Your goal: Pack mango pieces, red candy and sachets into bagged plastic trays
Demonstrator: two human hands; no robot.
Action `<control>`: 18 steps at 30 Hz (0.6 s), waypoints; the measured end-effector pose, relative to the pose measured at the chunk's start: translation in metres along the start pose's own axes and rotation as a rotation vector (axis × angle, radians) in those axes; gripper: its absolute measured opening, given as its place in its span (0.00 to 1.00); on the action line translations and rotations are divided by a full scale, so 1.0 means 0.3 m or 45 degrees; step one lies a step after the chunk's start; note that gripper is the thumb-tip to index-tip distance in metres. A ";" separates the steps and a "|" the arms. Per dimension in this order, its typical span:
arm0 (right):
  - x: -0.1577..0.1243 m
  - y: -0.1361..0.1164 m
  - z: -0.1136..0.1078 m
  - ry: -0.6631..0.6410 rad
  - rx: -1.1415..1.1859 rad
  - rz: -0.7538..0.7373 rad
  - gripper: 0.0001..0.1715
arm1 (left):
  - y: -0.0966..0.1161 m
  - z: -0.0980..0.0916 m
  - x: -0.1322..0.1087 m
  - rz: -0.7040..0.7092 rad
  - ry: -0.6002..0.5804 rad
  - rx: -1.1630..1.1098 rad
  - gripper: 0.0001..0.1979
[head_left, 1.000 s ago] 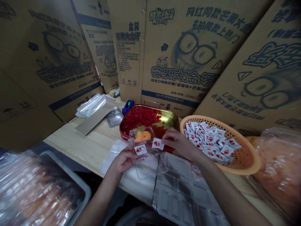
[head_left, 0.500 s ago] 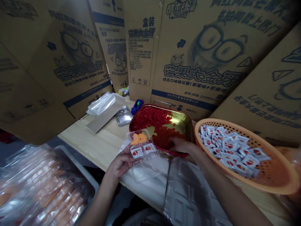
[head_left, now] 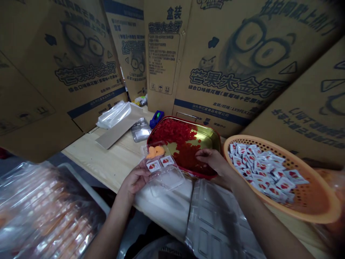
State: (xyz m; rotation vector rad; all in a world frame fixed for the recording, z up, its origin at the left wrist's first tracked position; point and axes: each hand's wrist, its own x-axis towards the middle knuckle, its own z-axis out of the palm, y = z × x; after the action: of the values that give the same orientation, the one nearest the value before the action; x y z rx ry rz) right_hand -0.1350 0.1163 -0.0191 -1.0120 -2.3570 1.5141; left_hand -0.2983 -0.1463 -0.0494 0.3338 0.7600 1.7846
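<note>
My left hand grips the near-left edge of a clear plastic tray. Orange candy pieces lie in its far end, and two small white sachets with red print sit beside them. My right hand is over the red-rimmed, gold-lined tin, its thumb and fingertips pinched together. Whatever may be between those fingertips is too small to make out. Small red pieces fill the tin's left side and near part.
An orange perforated basket of similar sachets stands at the right. Stacked clear trays lie near me. Filled packs are piled at the lower left. Behind the tin are a blue tape dispenser and cardboard boxes. A cardboard strip lies left.
My right hand has lifted from among the red pieces and its fingertips now show. The tray in my left hand has shifted slightly left and up in view.
</note>
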 end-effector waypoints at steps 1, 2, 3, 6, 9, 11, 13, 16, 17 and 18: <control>-0.018 -0.027 0.006 -0.014 0.123 -0.008 0.14 | 0.002 0.003 0.003 0.001 0.010 0.005 0.30; -0.037 -0.058 0.017 -0.047 0.243 -0.015 0.16 | 0.003 0.007 0.005 0.001 0.020 0.008 0.30; -0.058 -0.089 0.031 -0.098 0.341 -0.020 0.17 | 0.004 0.011 0.008 0.000 0.027 0.007 0.30; -0.112 -0.169 0.090 -0.323 0.370 -0.017 0.17 | 0.006 0.021 0.014 0.000 0.047 -0.009 0.30; -0.136 -0.209 0.141 -0.428 0.277 -0.003 0.16 | 0.008 0.023 0.018 0.006 0.072 -0.013 0.29; -0.136 -0.216 0.158 -0.419 0.246 -0.005 0.16 | 0.009 0.024 0.018 0.002 0.079 -0.012 0.28; -0.132 -0.217 0.161 -0.395 0.222 -0.026 0.15 | 0.011 0.025 0.017 -0.005 0.082 -0.011 0.29; -0.132 -0.218 0.155 -0.331 0.196 -0.083 0.13 | 0.011 0.024 0.018 -0.004 0.076 -0.001 0.30; -0.134 -0.220 0.155 -0.312 0.186 -0.101 0.13 | 0.010 0.023 0.020 0.000 0.067 0.000 0.31; -0.137 -0.224 0.158 -0.301 0.176 -0.119 0.13 | 0.008 0.022 0.021 0.005 0.058 0.001 0.31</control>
State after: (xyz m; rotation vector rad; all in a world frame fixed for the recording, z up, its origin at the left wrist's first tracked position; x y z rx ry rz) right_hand -0.1564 0.0384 0.0247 -0.7168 -2.3702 1.8193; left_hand -0.2985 -0.1388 -0.0438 0.2966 0.7927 1.8005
